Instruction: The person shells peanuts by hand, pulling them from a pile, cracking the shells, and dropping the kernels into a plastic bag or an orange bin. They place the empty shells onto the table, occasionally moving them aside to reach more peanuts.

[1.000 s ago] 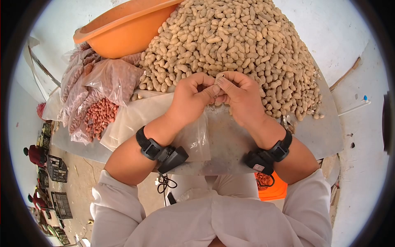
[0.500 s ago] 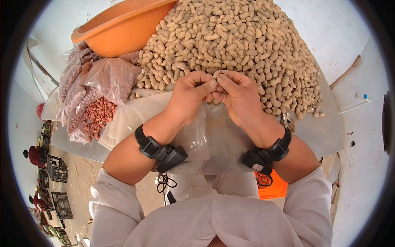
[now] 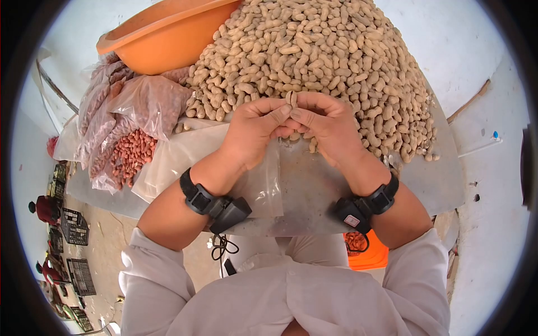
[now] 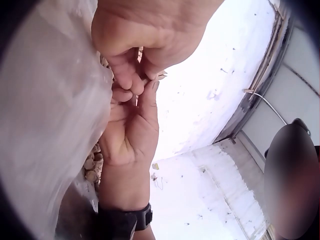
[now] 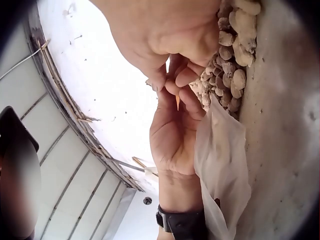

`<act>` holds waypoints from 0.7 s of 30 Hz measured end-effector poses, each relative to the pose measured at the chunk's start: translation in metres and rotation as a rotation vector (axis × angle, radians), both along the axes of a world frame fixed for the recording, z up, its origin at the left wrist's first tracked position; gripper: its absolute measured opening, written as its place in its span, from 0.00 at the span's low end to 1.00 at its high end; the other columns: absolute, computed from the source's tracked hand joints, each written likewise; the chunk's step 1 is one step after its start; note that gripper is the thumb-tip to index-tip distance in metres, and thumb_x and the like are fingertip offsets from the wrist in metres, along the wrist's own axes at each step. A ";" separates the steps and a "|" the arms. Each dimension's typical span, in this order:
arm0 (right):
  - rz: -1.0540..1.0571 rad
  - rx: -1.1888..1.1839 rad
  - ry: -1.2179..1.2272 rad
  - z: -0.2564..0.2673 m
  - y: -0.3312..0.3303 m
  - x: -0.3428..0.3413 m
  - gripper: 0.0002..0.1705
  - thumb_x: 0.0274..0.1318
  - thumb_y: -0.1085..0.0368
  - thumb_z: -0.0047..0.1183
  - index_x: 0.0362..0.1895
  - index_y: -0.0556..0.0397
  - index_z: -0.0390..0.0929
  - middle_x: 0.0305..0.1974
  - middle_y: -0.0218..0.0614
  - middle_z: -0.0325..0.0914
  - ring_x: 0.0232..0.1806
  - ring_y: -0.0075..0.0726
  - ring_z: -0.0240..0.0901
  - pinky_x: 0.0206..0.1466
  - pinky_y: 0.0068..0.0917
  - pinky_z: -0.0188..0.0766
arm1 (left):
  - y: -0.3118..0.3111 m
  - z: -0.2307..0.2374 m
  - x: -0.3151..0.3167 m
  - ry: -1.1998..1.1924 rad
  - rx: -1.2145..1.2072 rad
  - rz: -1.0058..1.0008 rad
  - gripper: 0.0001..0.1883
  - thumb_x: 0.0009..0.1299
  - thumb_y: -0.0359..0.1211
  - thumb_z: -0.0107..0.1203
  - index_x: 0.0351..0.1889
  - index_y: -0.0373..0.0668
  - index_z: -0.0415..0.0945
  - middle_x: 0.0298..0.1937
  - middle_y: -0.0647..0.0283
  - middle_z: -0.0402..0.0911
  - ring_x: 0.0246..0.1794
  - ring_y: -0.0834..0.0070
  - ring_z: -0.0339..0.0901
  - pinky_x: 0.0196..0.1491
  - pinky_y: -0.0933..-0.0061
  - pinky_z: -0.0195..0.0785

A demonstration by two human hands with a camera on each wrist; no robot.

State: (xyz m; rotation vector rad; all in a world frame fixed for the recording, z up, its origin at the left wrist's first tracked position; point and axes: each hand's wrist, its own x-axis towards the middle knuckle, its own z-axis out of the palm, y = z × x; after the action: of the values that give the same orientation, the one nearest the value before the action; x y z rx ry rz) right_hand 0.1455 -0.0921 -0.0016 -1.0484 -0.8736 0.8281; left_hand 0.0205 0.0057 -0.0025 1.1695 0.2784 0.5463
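Observation:
Both hands meet in front of the heap of unshelled peanuts (image 3: 314, 50), fingertips together. Between them a split peanut shell (image 3: 291, 98) stands upright, its opened edge showing. The left hand (image 3: 253, 127) pinches it from one side with thumb and forefinger; the right hand (image 3: 330, 127) pinches the other side, its thumb lying across the fingers. In the left wrist view a bit of shell (image 4: 161, 75) pokes out between the fingertips. Whatever lies inside the curled fingers is hidden.
An orange basin (image 3: 168, 45) sits at the back left, above clear bags (image 3: 148, 103) of reddish kernels (image 3: 133, 154). A flat plastic bag (image 3: 224, 162) lies on the metal table (image 3: 308, 196). An orange container (image 3: 372, 252) is below the table edge. Black crates (image 3: 75, 227) stand on the floor.
The peanut shell at the fingertips now stands higher and shows a split. Both hands stay together, with small shifts of thumbs and fingers. The whole view has moved slightly.

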 end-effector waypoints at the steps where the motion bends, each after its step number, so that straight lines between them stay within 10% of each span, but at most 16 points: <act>1: -0.019 -0.007 -0.078 0.002 -0.001 0.000 0.13 0.50 0.71 0.57 0.42 0.62 0.76 0.30 0.31 0.76 0.28 0.20 0.70 0.31 0.16 0.67 | 0.002 -0.001 0.000 0.004 0.005 0.000 0.08 0.67 0.30 0.51 0.39 0.34 0.75 0.32 0.61 0.80 0.32 0.77 0.78 0.36 0.82 0.71; 7: -0.124 -0.065 -0.544 0.006 -0.006 0.003 0.11 0.49 0.72 0.56 0.39 0.59 0.79 0.28 0.30 0.77 0.28 0.20 0.71 0.31 0.17 0.68 | 0.005 -0.004 0.000 0.052 0.139 -0.003 0.08 0.67 0.33 0.53 0.35 0.36 0.75 0.31 0.64 0.79 0.29 0.80 0.76 0.34 0.82 0.70; 21: 0.091 -0.029 0.093 0.003 -0.004 0.000 0.10 0.51 0.72 0.54 0.39 0.64 0.78 0.26 0.33 0.76 0.24 0.20 0.67 0.28 0.16 0.65 | 0.003 -0.011 0.004 -0.056 0.144 0.026 0.11 0.68 0.36 0.53 0.29 0.39 0.73 0.24 0.67 0.75 0.20 0.84 0.69 0.25 0.85 0.63</act>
State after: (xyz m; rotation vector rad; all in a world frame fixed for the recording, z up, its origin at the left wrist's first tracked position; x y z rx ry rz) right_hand 0.1456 -0.0959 0.0015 -0.9932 -0.8369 0.9616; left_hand 0.0248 0.0091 -0.0140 1.2893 0.2090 0.6289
